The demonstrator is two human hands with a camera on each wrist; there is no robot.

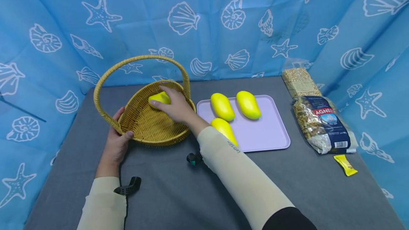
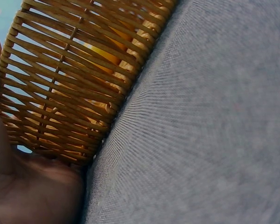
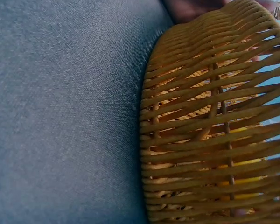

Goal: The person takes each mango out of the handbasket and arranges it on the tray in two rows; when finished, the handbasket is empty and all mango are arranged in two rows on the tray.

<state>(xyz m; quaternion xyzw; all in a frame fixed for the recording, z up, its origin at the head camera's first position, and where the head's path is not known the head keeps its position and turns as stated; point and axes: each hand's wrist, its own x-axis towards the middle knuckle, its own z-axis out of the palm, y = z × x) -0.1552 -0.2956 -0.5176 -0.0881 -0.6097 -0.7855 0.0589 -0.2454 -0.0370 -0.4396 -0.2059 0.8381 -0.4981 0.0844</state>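
A yellow wicker basket (image 1: pixel 156 127) with a tall arched handle stands on the left of the table. My left hand (image 1: pixel 117 142) grips its left side near the foot of the handle, thumb over the rim. Inside the basket, toward the back, my right hand (image 1: pixel 176 106) holds a yellow mango (image 1: pixel 158 99) between thumb and fingers. In the left wrist view, the palm of the left hand (image 2: pixel 37 189) lies against the basket's woven wall (image 2: pixel 60 88). From the right wrist, the basket wall (image 3: pixel 191 140) hides most of the right hand; yellow shows through the gaps.
Right of the basket lies a lilac tray (image 1: pixel 263 134) with three mangoes, one (image 1: pixel 223 129) partly behind the right forearm. Farther right are a bag of kernels (image 1: pixel 300 81), a blue-labelled pasta bag (image 1: pixel 326 123) and a small yellow packet (image 1: pixel 345 165). A blue seashell curtain (image 1: pixel 217 42) encloses the table.
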